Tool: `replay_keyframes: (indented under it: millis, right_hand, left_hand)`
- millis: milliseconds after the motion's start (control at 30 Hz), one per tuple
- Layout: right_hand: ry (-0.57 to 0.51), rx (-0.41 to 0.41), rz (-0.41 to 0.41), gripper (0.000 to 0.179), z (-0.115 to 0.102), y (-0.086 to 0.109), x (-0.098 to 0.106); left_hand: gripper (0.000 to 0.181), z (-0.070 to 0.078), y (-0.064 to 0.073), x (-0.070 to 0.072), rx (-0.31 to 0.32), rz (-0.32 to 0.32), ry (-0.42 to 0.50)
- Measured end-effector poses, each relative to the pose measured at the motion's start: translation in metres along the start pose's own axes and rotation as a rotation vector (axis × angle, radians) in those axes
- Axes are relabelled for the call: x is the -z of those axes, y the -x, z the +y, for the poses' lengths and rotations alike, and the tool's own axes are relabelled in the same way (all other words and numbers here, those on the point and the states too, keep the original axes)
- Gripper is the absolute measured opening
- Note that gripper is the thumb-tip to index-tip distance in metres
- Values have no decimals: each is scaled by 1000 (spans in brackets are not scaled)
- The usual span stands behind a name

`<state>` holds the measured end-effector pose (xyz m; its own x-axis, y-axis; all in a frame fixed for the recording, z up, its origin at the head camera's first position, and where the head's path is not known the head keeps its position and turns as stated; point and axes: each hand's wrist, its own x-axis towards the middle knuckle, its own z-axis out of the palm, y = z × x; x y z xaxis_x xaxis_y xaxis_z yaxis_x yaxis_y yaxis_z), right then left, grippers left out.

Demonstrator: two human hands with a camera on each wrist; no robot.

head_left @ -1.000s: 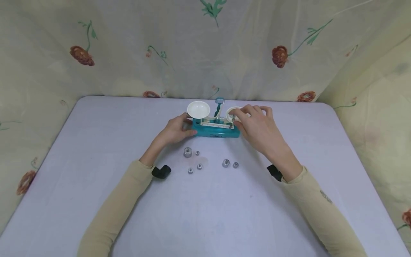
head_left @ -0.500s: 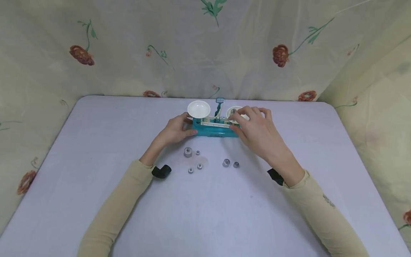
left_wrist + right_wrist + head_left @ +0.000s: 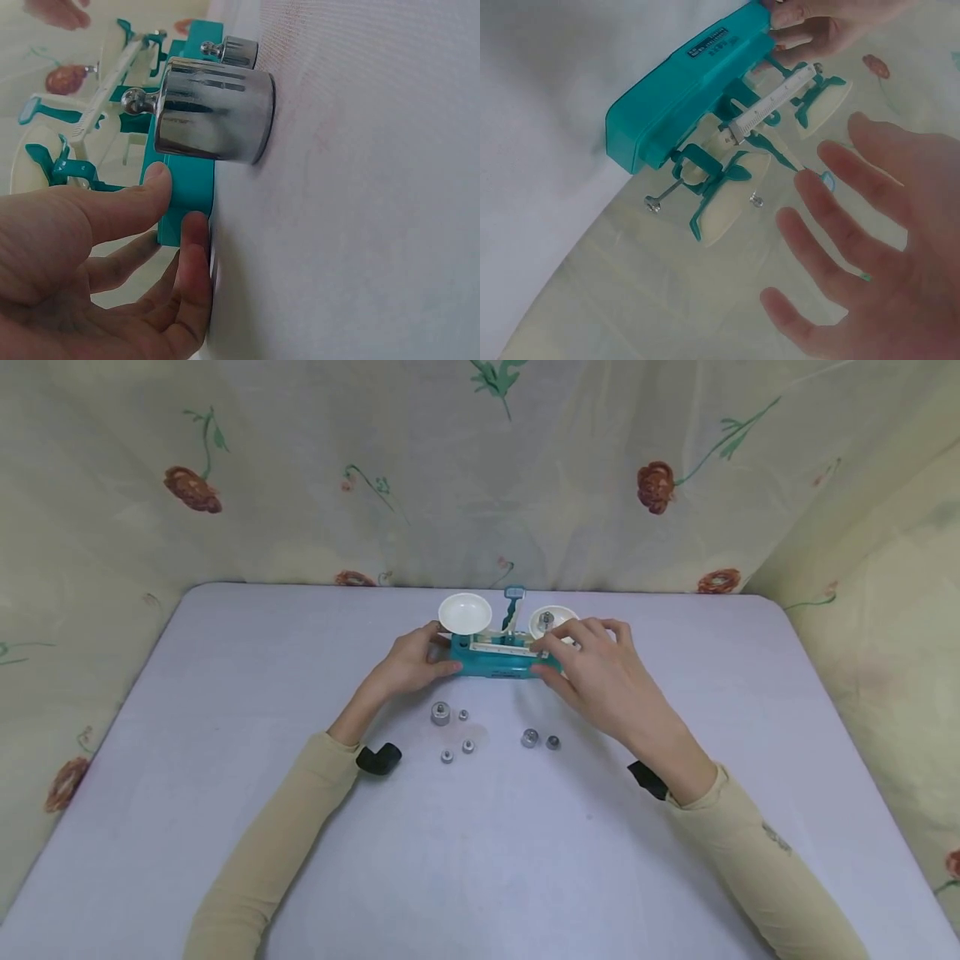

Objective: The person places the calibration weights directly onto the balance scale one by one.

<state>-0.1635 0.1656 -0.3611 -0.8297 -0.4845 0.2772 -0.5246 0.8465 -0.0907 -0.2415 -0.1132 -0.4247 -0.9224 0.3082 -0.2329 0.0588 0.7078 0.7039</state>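
Note:
A teal balance scale [image 3: 495,667] stands near the table's back edge, its white left pan [image 3: 464,614] holding nothing. One metal weight [image 3: 547,619] sits in the right pan [image 3: 566,613]; its knob pokes above that pan in the right wrist view. My left hand [image 3: 408,663] grips the base's left end, thumb [image 3: 142,202] on the front and fingers around the end. My right hand [image 3: 606,683] hovers in front of the right pan and beam [image 3: 776,101], fingers spread and slightly bent, holding nothing.
On the table in front of the scale stand several metal weights: a large one [image 3: 441,714] with smaller ones around it at left, and a medium weight [image 3: 530,738] beside a small one [image 3: 553,742] at right. A floral curtain [image 3: 420,468] hangs behind the table.
My right hand has let go of the weight in the right pan and drawn back towards the beam's front. The left hand keeps its grip on the base.

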Motion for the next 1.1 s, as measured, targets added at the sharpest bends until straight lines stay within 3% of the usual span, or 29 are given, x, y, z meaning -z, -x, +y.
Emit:
replay_keyframes:
  millis: [467, 1100]
  right_hand:
    - [-37, -27, -146, 39, -3, 6, -2]
    - [-29, 27, -159, 39, -10, 10, -7]
  left_hand:
    - [68, -1, 0, 0, 2, -3, 0]
    - [69, 0, 2, 0, -12, 9, 3]
